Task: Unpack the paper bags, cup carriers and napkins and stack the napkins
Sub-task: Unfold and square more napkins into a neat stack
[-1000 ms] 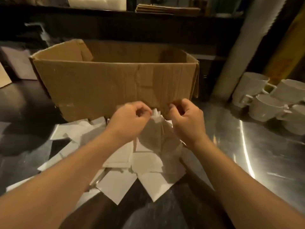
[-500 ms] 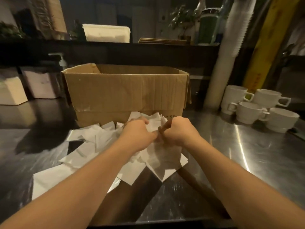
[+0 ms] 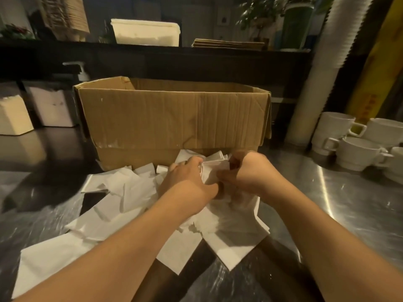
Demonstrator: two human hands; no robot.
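A: What is in the hands?
B: A small bunch of white napkins. It sits between both hands, just in front of the cardboard box.
A: How does the left hand hold it?
B: Its fingers curl over the left side of the bunch and squeeze it.
A: And the right hand?
B: It grips the right side. The fingers are bent around the paper edge.
A: Where are the other napkins?
B: The loose napkins lie in a messy heap on the shiny metal table. They spread out to the left and under both arms. Some touch the bottom of the box.
A: Is the box open?
B: Yes, the top is open. I cannot see what is inside.
A: What else is there?
B: White mugs stand on the right, well apart from the napkins. A tall stack of white cups leans up behind them. Two white holders stand on the left.
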